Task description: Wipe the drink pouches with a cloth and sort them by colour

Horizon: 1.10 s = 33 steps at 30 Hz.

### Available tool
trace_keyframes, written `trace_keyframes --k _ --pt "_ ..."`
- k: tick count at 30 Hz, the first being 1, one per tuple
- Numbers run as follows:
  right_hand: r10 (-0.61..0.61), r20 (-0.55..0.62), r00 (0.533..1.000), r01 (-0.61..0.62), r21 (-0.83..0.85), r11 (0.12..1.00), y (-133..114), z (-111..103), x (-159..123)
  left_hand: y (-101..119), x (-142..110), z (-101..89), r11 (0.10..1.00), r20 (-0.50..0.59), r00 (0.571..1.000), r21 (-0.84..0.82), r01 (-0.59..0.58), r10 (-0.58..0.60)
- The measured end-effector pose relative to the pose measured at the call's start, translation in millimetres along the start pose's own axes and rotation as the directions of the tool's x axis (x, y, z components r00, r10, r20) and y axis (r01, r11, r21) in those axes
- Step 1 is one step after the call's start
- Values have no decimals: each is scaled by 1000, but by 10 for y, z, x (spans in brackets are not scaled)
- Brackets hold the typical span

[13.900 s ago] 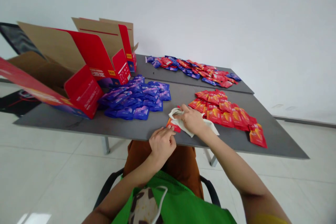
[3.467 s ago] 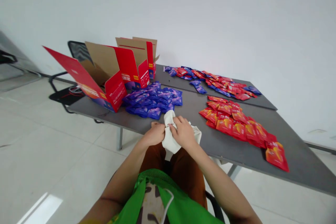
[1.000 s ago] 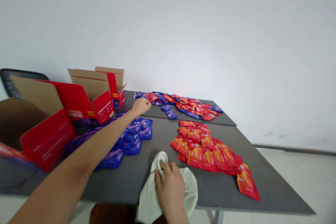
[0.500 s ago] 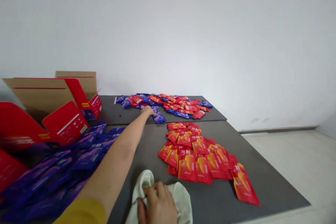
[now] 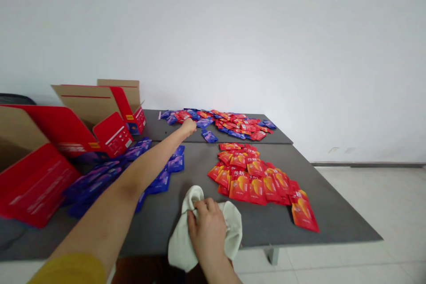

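My left arm stretches far across the table, and my left hand is closed at the near edge of the mixed packet pile. A purple-blue packet sticks out from its fingers, though the grip itself is partly hidden. Just nearer lies another blue packet, apart from the pile. At the table's front edge my right hand has its fingers curled into a bunched whitish cloth, which hangs partly over the edge. Red packets with orange fruit pictures lie in overlapping rows to its right.
Open red cardboard boxes stand on the left of the grey table. Rows of blue packets lie beside them, partly behind my left arm. A heap of mixed red and blue packets sits at the back, before a white wall.
The view has shifted, showing more of the table's front edge and the boxes. My left hand has lifted slightly with the purple-blue packet by it. My right hand stays on the cloth.
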State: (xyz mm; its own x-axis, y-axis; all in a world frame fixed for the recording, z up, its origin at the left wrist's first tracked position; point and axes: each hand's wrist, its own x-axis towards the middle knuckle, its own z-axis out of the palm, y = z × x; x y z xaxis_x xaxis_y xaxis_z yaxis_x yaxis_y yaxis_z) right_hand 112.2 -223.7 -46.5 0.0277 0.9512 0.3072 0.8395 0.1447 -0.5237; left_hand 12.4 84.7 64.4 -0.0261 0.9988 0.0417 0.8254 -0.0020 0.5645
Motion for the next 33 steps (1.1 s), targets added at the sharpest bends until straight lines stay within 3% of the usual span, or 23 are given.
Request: trace_keyframes --k 4,7,9,12,15,19,24,27,30,33 --pt "18 -29 999 -20 -73 997 -44 -20 -2 -173 -705 -168 992 64 998 -125 0 9" --pt "27 -72 997 -30 -42 999 -52 -33 -43 -420 -1297 -311 963 179 977 -261 -69 118" --pt "21 -115 993 -13 63 998 -49 -62 -108 -605 -1686 -362 938 243 950 -328 -111 198" --pt "-6 -214 977 61 251 966 -58 -165 -234 -868 -2211 -297 917 312 920 -385 -108 239" --pt "-42 -294 955 141 326 935 -100 -301 -298 -1087 -2590 -97 894 370 899 -445 -47 232" --pt "-121 -286 950 198 257 946 -188 -312 -191 -1289 -2811 138 870 344 912 -493 -26 223" --pt "-229 -40 973 228 -24 973 -281 34 -8 -1377 -2833 183 930 226 933 -302 -208 281" --pt "-222 55 974 228 -180 957 -292 178 45 -1355 -2848 182 963 218 939 -112 -247 266" --pt "-199 73 977 211 -252 944 -260 190 120 -1330 -2883 210 969 170 957 38 -243 234" --pt "-122 63 991 136 -318 938 -212 149 245 -1346 -2897 229 982 174 966 -19 -188 189"
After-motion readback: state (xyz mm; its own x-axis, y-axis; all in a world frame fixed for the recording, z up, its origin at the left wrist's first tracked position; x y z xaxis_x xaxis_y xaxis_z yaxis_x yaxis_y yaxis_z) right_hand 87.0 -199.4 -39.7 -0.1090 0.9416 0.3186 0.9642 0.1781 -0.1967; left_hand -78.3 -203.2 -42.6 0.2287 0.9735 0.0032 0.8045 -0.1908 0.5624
